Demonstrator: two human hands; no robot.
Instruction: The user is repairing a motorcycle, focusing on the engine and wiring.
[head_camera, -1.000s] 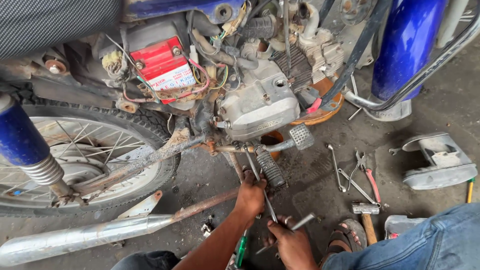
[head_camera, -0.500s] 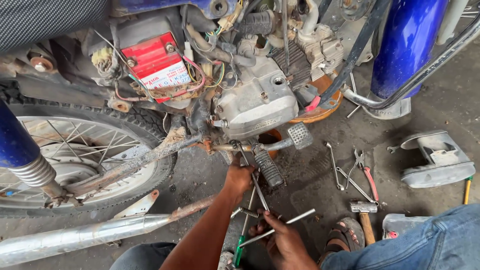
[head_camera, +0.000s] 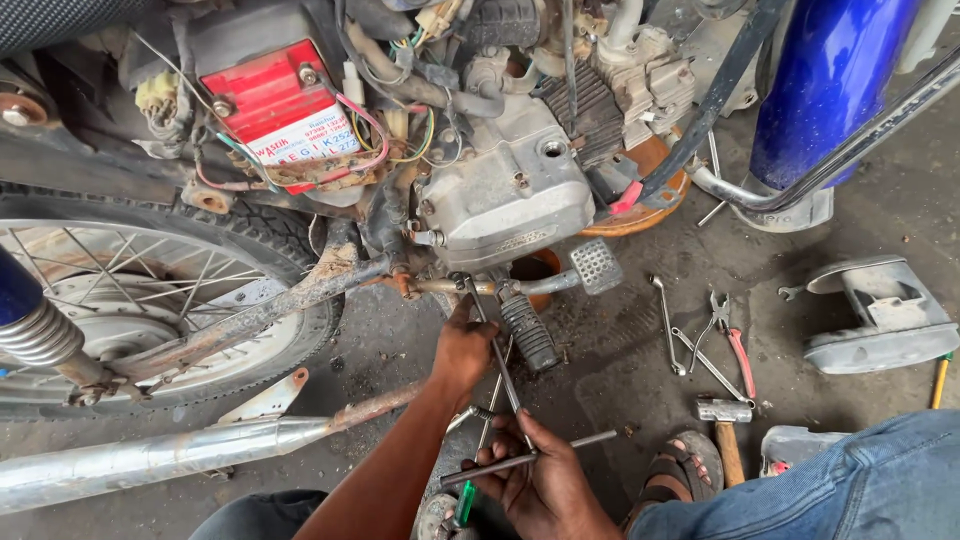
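Head view of work under a motorcycle lying tilted on a concrete floor (head_camera: 880, 210). The left hand (head_camera: 462, 345) is reaching up beneath the grey engine case (head_camera: 505, 195), its fingers curled around the upper shaft of a T-handle wrench (head_camera: 497, 355), just beside the black ribbed footpeg (head_camera: 528, 330). The right hand (head_camera: 535, 480) is clenching the lower end of the same wrench, where the crossbar (head_camera: 580, 445) is crossing the shaft; a green-handled tool (head_camera: 466, 500) is showing at its palm, though whether it is gripped cannot be told. The red battery (head_camera: 268, 100) is sitting in its open frame compartment, with coloured wires (head_camera: 390, 130) running from it. An orange pan (head_camera: 650, 185) is lying under the engine; its contents are hidden. Loose spanners (head_camera: 690, 345), red-handled pliers (head_camera: 735, 345) and a hammer (head_camera: 725, 425) are lying on the floor to the right, well apart from both hands, near a sandalled foot (head_camera: 685, 470) and a grey plastic cover (head_camera: 880, 315).
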